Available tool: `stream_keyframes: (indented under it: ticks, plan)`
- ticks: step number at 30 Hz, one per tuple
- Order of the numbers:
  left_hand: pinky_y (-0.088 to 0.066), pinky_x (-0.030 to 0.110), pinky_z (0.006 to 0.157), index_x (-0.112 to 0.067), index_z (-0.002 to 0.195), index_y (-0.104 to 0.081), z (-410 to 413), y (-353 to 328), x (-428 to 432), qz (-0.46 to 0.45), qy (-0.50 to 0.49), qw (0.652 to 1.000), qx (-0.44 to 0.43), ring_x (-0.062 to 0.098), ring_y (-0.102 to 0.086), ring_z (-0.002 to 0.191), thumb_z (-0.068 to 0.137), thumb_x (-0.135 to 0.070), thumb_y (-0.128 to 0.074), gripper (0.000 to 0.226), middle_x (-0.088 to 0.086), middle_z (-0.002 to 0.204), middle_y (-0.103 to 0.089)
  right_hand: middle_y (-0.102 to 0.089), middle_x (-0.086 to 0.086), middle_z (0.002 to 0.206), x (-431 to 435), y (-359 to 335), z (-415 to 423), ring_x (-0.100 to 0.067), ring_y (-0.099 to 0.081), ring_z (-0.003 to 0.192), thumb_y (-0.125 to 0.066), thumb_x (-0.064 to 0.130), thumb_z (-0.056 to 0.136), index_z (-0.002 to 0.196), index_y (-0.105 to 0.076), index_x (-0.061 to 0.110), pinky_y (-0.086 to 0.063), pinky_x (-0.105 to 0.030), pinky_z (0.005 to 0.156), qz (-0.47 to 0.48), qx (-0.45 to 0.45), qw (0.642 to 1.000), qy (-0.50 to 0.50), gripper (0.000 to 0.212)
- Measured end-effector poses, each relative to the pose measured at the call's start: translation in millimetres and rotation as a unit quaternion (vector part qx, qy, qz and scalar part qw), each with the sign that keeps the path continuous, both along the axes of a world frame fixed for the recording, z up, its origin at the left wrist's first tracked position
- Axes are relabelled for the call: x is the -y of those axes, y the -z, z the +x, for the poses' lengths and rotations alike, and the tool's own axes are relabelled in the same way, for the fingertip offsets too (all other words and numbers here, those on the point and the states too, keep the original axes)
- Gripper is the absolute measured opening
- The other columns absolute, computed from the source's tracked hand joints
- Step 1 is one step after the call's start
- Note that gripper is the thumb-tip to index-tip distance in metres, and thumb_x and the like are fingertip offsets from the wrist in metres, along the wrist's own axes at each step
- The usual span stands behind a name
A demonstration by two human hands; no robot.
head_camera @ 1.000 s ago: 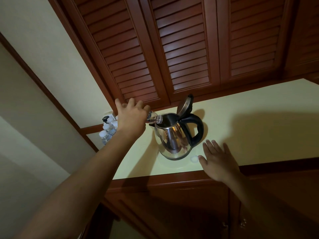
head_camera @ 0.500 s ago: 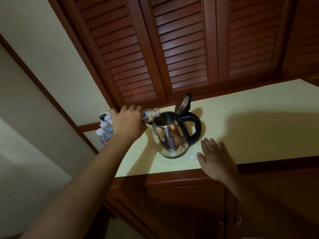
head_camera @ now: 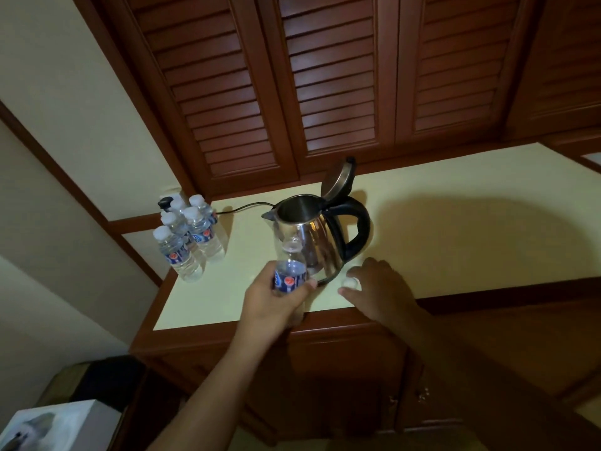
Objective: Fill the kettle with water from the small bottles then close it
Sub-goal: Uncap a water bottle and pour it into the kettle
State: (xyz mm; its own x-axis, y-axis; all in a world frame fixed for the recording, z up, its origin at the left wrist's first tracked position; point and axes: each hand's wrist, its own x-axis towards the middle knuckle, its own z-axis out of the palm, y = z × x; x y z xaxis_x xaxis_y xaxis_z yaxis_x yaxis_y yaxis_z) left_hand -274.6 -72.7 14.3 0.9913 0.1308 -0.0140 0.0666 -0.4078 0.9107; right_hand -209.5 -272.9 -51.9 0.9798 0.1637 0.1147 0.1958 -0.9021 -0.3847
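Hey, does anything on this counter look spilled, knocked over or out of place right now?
Nothing looks spilled or knocked over. The kettle stands upright with its lid open. The left hand holds an uncapped bottle, whose loose white cap lies on the counter at the right hand. The spare bottles stand upright.

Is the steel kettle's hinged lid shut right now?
No, the lid of the shiny steel kettle with the black handle stands tilted up behind the open mouth, whose dark inside shows.
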Motion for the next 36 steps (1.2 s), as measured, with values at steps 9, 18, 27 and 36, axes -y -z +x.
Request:
stream_keyframes:
  ticks: [9,18,27,36]
  plan:
    - [-0.054,0.024,0.064,-0.042,0.117,-0.064,0,32,-2,-0.055,0.12,0.991,-0.014,0.01,-0.069,0.075,0.087,-0.041,-0.081,0.035,-0.012,0.086,-0.072,-0.066,0.016,0.096,1,-45,-35,-0.005,-0.064,0.084,-0.059,0.042,0.098,0.113,-0.066,0.043,-0.05,-0.022,0.07,0.36,-0.026,0.932,0.039,0.017]
    - [-0.06,0.02,0.081,-0.051,0.104,-0.061,19,36,1,-0.002,0.178,0.983,0.039,-0.008,-0.07,0.093,0.083,-0.039,-0.086,0.035,-0.034,0.104,-0.071,-0.069,0.018,0.11,-25,-71,-60,-0.001,-0.063,0.106,-0.059,0.044,0.099,0.115,-0.064,0.04,-0.053,-0.041,0.091,0.426,0.015,0.904,0.026,0.018]
    - [-0.059,0.018,0.078,-0.042,0.105,-0.066,30,29,7,0.004,0.27,0.962,0.043,-0.002,-0.072,0.089,0.08,-0.032,-0.089,0.035,-0.013,0.097,-0.077,-0.063,0.025,0.13,1,-81,-75,-0.004,-0.058,0.121,-0.051,0.047,0.102,0.132,-0.058,0.052,-0.049,-0.046,0.1,0.333,0.003,0.943,-0.001,0.031]
    - [-0.058,0.02,0.073,-0.022,0.099,-0.073,48,15,26,-0.025,0.398,0.916,-0.037,0.009,-0.074,0.084,0.083,-0.015,-0.086,0.022,-0.002,0.088,-0.076,-0.07,0.019,0.113,40,-105,-74,-0.001,-0.062,0.108,-0.059,0.051,0.094,0.118,-0.07,0.037,-0.046,-0.022,0.084,0.175,0.049,0.983,-0.013,0.031]
